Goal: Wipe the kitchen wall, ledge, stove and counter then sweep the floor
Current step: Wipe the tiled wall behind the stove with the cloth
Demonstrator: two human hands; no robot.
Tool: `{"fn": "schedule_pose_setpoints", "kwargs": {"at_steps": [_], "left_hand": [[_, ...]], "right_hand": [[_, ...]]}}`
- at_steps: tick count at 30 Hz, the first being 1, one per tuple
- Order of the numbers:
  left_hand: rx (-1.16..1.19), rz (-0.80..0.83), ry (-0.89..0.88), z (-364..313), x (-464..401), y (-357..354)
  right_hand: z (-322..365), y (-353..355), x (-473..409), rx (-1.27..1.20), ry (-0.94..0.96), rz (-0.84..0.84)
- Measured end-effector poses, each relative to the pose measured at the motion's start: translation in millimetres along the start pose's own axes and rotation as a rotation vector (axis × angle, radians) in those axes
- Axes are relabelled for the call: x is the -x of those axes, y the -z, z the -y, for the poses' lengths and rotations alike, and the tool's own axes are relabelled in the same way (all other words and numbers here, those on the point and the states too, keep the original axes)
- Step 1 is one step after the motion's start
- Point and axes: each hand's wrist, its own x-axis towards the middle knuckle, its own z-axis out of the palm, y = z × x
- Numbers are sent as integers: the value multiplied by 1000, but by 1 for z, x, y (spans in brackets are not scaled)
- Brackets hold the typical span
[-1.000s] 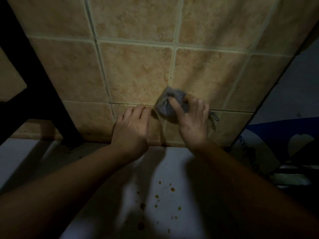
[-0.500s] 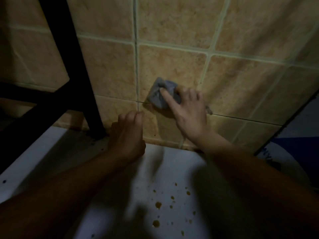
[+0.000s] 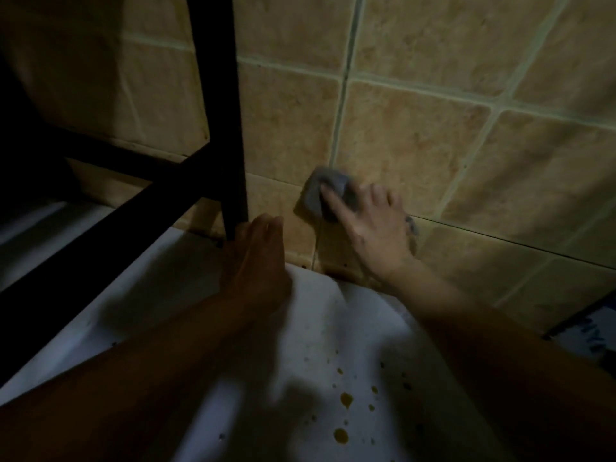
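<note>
Head view, dim light, camera looking down along a tiled wall [image 3: 416, 138] to a white counter [image 3: 320, 328]

Right hand [image 3: 373, 228]: pressed against the wall low down, just above the counter edge. Fingers spread and fairly straight, index finger laid across a grey cloth [image 3: 320, 191], holding it flat to the tile. Cloth is bunched, sits at the meeting of a vertical and a horizontal grout line; a bit of it shows again past the little-finger side of the hand. Cloth touches the wall, not the counter.

Left hand [image 3: 256, 258]: lies at the foot of the wall, beside the right hand but apart from it. Fingers together, pointing up the tile, fingertips touching or nearly touching the wall; cannot tell which. It holds nothing, fingers relaxed. Its thumb side is right by the lower end of a black frame post [image 3: 221, 105].

Black frame: one upright post standing on the counter close to the wall, with dark crossbars [image 3: 110, 208] running left and toward the camera. Everything behind the bars is in deep shadow.

Counter: white surface, shadowed by both forearms. Several yellow-brown droplets [image 3: 346, 400] of different sizes scattered on it near the bottom centre. Brownish grime along the seam where the wall meets the counter.

Far right edge: a blue and white object [image 3: 590, 331], partly cut off, not identifiable
</note>
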Motion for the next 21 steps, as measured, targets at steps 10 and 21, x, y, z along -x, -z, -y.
{"fn": "schedule_pose_setpoints", "kwargs": {"at_steps": [10, 21], "left_hand": [[77, -28, 137, 18, 3, -11], [61, -34, 209, 30, 4, -12]], "right_hand": [[19, 10, -51, 25, -19, -113], [47, -11, -50, -46, 55, -98]]}}
